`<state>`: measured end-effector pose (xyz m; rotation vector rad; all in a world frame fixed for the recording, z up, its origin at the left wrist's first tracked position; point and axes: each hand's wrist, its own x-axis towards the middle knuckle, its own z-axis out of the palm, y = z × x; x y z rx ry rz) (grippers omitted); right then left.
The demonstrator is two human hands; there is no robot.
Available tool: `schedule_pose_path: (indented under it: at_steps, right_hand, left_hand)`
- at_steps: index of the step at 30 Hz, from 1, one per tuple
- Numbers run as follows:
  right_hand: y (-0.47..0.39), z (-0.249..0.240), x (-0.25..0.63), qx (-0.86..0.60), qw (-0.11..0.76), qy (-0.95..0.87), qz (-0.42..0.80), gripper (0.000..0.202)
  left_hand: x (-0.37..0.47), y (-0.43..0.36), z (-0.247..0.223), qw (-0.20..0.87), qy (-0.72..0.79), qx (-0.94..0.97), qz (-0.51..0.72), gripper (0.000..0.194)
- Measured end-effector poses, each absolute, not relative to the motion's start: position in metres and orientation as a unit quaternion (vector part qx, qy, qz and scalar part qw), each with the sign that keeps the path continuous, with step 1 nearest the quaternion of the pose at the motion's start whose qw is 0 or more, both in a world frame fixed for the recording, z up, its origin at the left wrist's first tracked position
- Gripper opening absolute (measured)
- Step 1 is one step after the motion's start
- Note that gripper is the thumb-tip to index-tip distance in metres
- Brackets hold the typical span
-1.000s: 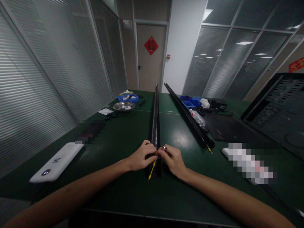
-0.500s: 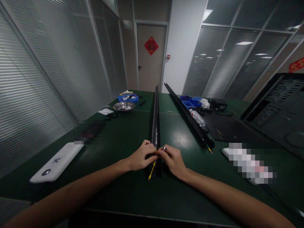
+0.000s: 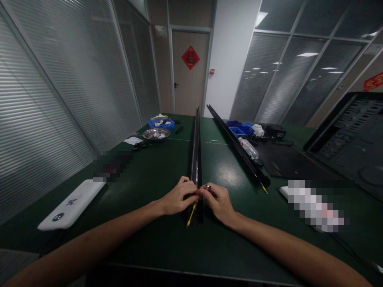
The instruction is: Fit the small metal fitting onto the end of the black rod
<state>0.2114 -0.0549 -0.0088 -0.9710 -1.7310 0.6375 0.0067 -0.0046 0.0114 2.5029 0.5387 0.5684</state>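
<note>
A long black rail (image 3: 196,155) lies on the green table (image 3: 149,179), running away from me toward the door. My left hand (image 3: 178,196) grips the rail's near end from the left. My right hand (image 3: 218,201) meets it from the right, fingertips pinched on a small metal part (image 3: 207,186) at the rail's top edge. A yellow wire (image 3: 191,213) hangs out of the rail's end between the two hands. The fingertips hide exactly how the part sits on the rail.
A second black rail (image 3: 239,149) with a yellow-green wire at its end lies to the right. A white device (image 3: 70,203) rests at the left. Far back are a metal bowl (image 3: 156,134), blue bins (image 3: 239,128), a plastic bottle (image 3: 248,147) and a black panel (image 3: 350,139).
</note>
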Motion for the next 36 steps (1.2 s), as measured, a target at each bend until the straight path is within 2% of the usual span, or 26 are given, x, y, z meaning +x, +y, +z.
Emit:
schedule_pose_path:
  at_steps: [7,14,24,36]
  right_hand:
    - [-0.0561,-0.0026,0.2112,-0.383,0.498,-0.736,0.252,0.033]
    - [-0.0539,-0.0096,0.2104,-0.409,0.495,-0.707,0.296,0.029]
    - [-0.0553,-0.0032,0.2109,-0.384,0.501,-0.739,0.235,0.033]
    - [-0.0546,-0.0074,0.2106,-0.411,0.506,-0.704,0.280,0.029]
  left_hand:
    - [0.0061,-0.0051,0.0120,0.249,0.198,0.923,0.215,0.017]
    - [0.0068,-0.0042,0.0105,0.261,0.199,0.922,0.208,0.019]
    - [0.0063,-0.0054,0.0109,0.239,0.206,0.923,0.222,0.016]
    - [0.0071,-0.0062,0.0143,0.260,0.200,0.921,0.209,0.016]
